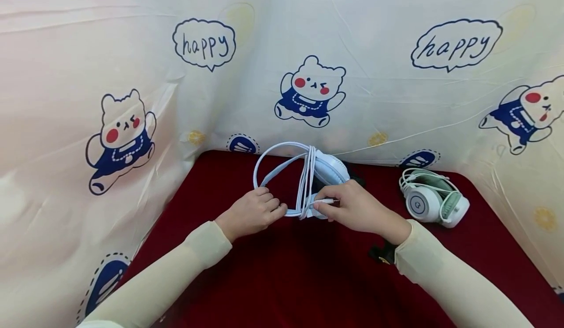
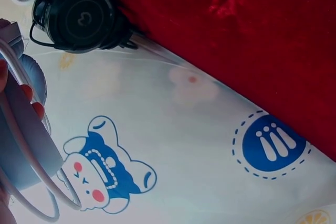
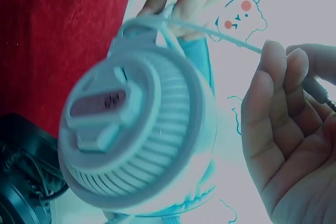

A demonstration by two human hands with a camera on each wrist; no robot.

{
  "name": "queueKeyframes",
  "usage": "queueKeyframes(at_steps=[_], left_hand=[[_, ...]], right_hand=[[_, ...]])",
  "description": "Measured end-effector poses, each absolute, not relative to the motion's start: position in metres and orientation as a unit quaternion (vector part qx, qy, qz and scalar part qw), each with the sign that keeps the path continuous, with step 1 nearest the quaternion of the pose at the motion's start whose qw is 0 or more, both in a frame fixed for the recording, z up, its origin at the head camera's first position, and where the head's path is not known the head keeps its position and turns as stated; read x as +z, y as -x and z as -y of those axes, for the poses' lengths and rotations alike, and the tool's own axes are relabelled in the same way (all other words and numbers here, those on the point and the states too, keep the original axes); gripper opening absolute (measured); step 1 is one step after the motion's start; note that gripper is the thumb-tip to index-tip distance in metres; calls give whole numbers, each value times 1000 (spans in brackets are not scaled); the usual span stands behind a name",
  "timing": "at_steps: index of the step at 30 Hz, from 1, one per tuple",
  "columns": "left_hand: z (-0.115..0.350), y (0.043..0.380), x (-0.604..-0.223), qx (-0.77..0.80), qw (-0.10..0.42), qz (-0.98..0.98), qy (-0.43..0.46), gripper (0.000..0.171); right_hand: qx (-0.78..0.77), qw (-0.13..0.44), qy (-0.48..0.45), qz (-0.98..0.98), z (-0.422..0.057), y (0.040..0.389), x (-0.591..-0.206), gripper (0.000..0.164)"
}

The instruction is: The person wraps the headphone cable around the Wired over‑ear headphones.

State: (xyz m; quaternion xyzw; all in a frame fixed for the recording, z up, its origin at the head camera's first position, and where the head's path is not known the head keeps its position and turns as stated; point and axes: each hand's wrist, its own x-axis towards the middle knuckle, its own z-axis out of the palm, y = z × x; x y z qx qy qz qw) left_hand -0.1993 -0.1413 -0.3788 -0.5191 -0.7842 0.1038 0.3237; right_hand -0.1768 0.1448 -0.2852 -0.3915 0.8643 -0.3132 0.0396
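Pale blue-and-white headphones (image 1: pixel 329 167) are held up above the red cloth, several turns of white cable (image 1: pixel 306 183) wound across the headband. My left hand (image 1: pixel 252 213) grips the headband on its near left side; its fingertips (image 2: pixel 37 109) curl over the band in the left wrist view. With thumb and fingers, my right hand (image 1: pixel 357 209) pinches the cable end close to its plug (image 1: pixel 329 201). In the right wrist view one ear cup (image 3: pixel 142 124) faces the camera, and a stretch of cable (image 3: pixel 226 36) runs taut from the headband to my right fingers.
White-and-green headphones (image 1: pixel 434 198) lie at the right of the red-covered table (image 1: pixel 273 289). Black headphones (image 2: pixel 81 17) stand at the back, mostly hidden in the head view. A small black object (image 1: pixel 381 253) is beside my right wrist. Printed curtain (image 1: pixel 246 93) encloses the back and sides.
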Motion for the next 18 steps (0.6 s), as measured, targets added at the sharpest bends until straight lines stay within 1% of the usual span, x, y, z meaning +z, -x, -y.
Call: queueKeyframes(at_steps=[2,6,9,12,15,18], left_hand=[[142,197,-379,106,328,779,523,29],[141,193,-380,121,345,766,529,19],[140,190,-383,127,359,754,535,27],[139,187,-386,129,363,747,542,35],[138,183,-386,133,360,743,548,36],[136,181,-385,138,352,740,556,33]], right_hand=[[-314,35,389,-866,-145,179,-284,14],[-307,19,381,-872,-146,185,-281,8],[-303,9,379,-875,-146,189,-280,5],[-303,1,379,-874,-145,192,-280,7],[-303,-4,378,-875,-144,195,-280,9],[-303,-5,372,-877,-145,198,-280,11]])
